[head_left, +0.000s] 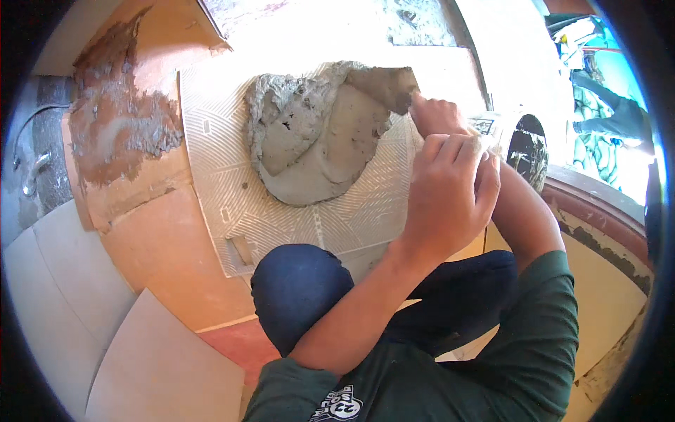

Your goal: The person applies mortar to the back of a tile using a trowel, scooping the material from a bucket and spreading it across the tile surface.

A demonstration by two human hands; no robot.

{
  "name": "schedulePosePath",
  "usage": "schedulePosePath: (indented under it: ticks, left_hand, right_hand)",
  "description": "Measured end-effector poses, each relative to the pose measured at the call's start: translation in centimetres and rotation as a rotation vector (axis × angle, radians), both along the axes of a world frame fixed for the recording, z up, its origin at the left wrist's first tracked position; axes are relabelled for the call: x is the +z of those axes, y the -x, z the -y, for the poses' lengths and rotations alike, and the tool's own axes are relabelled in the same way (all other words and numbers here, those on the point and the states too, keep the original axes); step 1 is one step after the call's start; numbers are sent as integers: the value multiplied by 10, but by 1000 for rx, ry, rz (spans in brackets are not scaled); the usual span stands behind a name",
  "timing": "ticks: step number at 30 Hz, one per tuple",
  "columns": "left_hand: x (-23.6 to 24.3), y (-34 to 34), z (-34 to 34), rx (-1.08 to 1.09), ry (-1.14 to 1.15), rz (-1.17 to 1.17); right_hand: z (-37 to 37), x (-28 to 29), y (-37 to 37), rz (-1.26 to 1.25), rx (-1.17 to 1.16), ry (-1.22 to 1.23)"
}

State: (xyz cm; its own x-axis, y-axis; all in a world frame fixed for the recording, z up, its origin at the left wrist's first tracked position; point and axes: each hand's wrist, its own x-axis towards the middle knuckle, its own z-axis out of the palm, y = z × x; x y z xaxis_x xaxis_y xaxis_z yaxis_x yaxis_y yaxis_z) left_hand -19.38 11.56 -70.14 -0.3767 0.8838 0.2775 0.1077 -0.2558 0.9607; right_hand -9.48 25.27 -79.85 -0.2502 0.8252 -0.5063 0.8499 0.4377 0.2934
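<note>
The mortar [309,141] is lying in a thick grey heap on the ribbed tile [205,165], closer to its far edge than to its near one. The right hand [437,116] is clenching around the trowel [387,86], whose smeared blade is touching the heap on the side toward the tile's right edge. The left hand [450,186] is hovering or resting by the right wrist, its fingers bending; whether it is grasping anything, I cannot tell. A bucket [527,149] is standing beyond the tile's right edge. A knee [302,288] is showing by the near edge.
</note>
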Motion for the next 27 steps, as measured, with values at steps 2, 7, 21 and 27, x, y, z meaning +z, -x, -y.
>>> schedulePosePath:
  ticks: [2,7,21,27]
  left_hand:
    - [3,2,0,-33,2,17]
    - [1,6,-2,-28,3,-2]
    - [2,-8,3,-92,16,36]
    - [6,0,7,-80,13,49]
  right_hand:
    - [-17,7,-3,-33,71,16]
    - [-28,29,-6,-306,-164,488]
    - [96,-4,36,-882,-1224,1138]
    - [110,6,39,-435,172,62]
